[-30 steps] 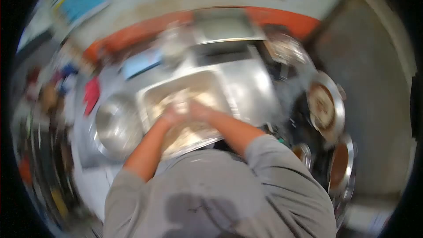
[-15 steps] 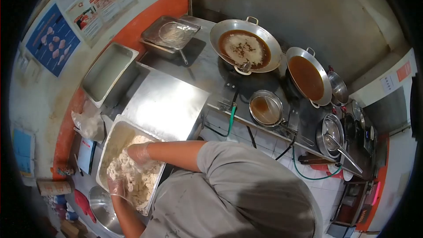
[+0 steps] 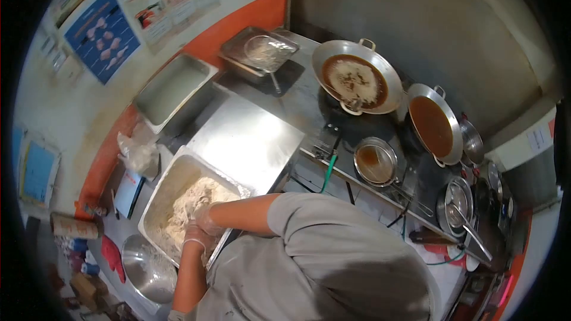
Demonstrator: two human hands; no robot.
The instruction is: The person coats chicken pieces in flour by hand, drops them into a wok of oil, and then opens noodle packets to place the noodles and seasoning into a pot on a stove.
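Observation:
A deep metal pan holds a pale, lumpy floury mixture, heaped toward its right side. Both my hands wear clear plastic gloves and are down in it, close together by the pan's near edge. My right hand curls down into the mixture, its fingertips buried. Just below it, touching or nearly so, my left hand is closed around some of the same mixture. Whether firmer pieces lie within the coating I cannot make out.
A metal bowl stands beside the pan. Behind are a steel work surface, a deep empty-looking container and a covered tray. Two wide pans of brown oil, one foaming, one still, sit at the stove with a strainer.
My hands, apart over the heap before, have come together near the pan's near edge. More of the pan's left floor shows. The whole view has shifted, with things now further right and lower.

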